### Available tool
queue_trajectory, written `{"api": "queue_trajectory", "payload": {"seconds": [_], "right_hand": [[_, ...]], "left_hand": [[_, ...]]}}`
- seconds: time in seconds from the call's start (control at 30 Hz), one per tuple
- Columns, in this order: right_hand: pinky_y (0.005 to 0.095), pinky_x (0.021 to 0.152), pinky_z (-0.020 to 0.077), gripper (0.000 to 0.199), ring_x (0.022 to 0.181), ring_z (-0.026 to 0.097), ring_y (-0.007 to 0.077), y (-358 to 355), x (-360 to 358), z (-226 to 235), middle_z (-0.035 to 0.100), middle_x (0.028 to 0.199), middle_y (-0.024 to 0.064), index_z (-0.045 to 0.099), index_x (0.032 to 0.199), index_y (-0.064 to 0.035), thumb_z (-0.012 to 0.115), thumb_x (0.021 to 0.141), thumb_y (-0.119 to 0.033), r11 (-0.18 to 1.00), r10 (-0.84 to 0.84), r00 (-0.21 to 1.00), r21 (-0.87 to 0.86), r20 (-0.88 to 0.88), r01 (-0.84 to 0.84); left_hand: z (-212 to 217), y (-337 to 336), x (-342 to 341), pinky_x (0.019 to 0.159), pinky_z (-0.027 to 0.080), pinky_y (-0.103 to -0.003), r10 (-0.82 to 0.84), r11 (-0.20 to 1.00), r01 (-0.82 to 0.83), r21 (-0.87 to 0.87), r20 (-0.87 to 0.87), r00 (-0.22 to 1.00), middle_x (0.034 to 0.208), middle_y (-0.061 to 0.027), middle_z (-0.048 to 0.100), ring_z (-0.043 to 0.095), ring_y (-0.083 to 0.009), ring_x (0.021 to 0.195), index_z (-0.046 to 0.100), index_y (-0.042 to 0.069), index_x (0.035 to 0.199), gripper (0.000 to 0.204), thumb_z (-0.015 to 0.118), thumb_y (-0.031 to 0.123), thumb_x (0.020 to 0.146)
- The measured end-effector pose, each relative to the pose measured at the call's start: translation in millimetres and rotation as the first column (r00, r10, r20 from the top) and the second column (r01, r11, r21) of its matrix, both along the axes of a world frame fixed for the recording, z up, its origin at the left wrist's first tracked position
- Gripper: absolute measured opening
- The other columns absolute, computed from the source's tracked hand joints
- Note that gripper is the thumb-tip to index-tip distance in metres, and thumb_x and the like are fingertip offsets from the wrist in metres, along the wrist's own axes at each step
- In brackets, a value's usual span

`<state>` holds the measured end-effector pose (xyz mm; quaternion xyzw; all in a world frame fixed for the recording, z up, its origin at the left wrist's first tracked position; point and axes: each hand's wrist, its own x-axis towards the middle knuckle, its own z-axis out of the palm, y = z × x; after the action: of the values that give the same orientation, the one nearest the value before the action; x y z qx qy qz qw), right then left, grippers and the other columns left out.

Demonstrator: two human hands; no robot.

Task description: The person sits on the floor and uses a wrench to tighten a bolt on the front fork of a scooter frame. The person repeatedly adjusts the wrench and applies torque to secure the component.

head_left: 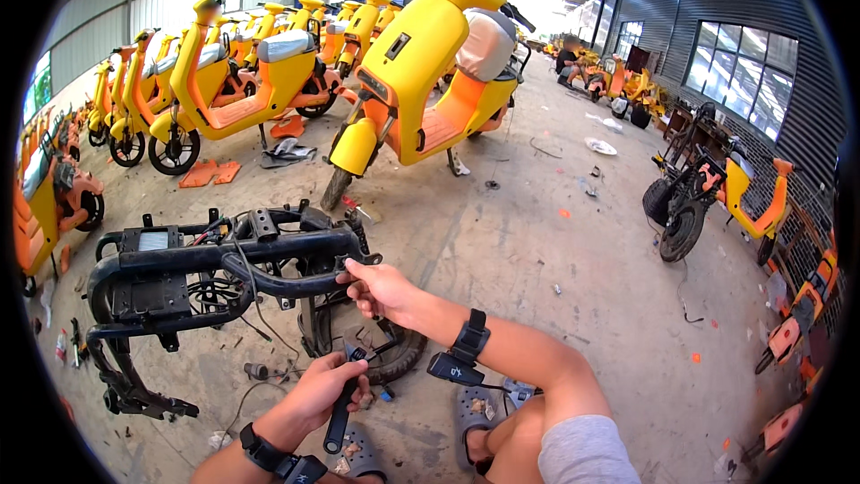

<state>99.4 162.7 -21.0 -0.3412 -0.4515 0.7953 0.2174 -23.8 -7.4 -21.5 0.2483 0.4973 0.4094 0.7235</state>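
Observation:
My left hand point(322, 387) is closed around the handle of a black adjustable wrench point(339, 419), its head pointing up. Up and to the right, my right hand point(381, 291) touches the end of a black scooter frame point(291, 289), thumb and fingertips pinched at a bracket there. Whatever lies between those fingertips is too small to make out. The bare frame rests on the floor, with loose cables point(253, 291) hanging from its middle. Below the frame's right end, partly hidden behind my hands, is a wheel with a black tyre point(410, 354).
A yellow and orange scooter point(408, 81) stands just beyond the frame. Rows of similar scooters point(242, 94) fill the back left. At right is a partly stripped scooter point(690, 206). Orange panels point(209, 174) and scraps lie on the concrete floor. A person point(568, 58) sits far back.

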Motion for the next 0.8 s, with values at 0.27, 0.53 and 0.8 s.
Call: {"api": "queue_trajectory", "payload": {"seconds": [0.27,0.53,0.8], "right_hand": [[0.023,0.04,0.0362,0.037,0.045,0.046,0.0076,2,-9,0,0.053,0.064,-0.0013,0.061,0.091,-0.0042,0.057,0.096,-0.041,0.983,-0.105,0.994,0.152,0.01,0.102],[0.0228,0.04,0.0359,0.037,0.044,0.046,0.0072,4,-10,-4,0.057,0.065,0.0009,0.062,0.086,-0.0028,0.063,0.092,-0.04,0.951,-0.127,0.983,0.297,0.132,0.083],[0.0231,0.04,0.0353,0.038,0.045,0.047,0.0068,3,-8,1,0.057,0.063,0.0018,0.062,0.082,-0.0023,0.063,0.091,-0.04,0.928,-0.18,0.966,0.357,0.187,0.104]], "left_hand": [[0,0,-1,0.049,0.042,-0.029,0.005,1.0,-0.005,-0.012,0.008,1.0,0.074,-0.0115,0.06,0.054,-0.0167,0.057,0.046,0.002,0.097,0.014,0.055,0.012,0.095],[1,-1,-3,0.049,0.042,-0.03,0.006,1.0,-0.006,-0.025,-0.002,1.0,0.074,-0.0109,0.06,0.054,-0.0166,0.057,0.046,0.003,0.097,0.014,0.056,0.012,0.095],[-1,2,-1,0.048,0.041,-0.029,0.011,1.0,-0.01,-0.022,0.02,1.0,0.073,-0.0092,0.059,0.053,-0.0152,0.056,0.047,0.002,0.098,0.014,0.056,0.012,0.094]]}}
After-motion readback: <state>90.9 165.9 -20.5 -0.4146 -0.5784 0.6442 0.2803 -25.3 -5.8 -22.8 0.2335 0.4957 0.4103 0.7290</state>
